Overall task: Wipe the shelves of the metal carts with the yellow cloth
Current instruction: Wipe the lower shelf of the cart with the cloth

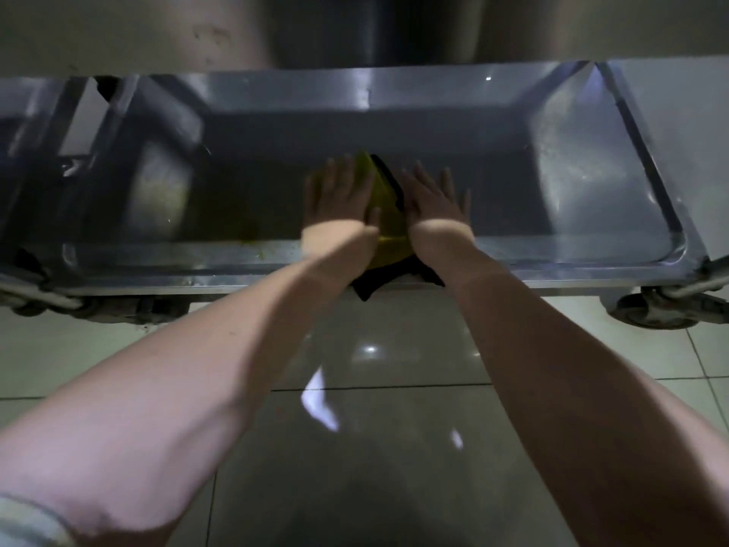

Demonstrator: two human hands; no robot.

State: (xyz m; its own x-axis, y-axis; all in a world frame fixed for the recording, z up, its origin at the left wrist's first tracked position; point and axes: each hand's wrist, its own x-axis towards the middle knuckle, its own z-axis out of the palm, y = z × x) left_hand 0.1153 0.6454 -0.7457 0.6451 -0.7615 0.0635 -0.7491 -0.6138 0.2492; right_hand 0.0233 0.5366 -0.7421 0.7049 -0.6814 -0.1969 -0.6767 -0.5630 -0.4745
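The yellow cloth (385, 215) lies on the bottom shelf (513, 199) of the metal cart, its near end draped over the shelf's front rim. A dark layer shows along its right edge and below the rim. My left hand (339, 195) presses flat on the cloth's left part, fingers straight. My right hand (434, 199) lies flat beside it on the right, fingers spread, touching the cloth's dark edge and the shelf. Both hands are in the shadow under the upper shelf.
The upper shelf's edge (355, 29) overhangs at the top. A caster wheel (647, 309) stands at the right front corner, with chain links (43, 298) at the left. A greasy yellowish patch (157, 191) marks the shelf's left side. Glossy tiled floor (374, 388) lies below.
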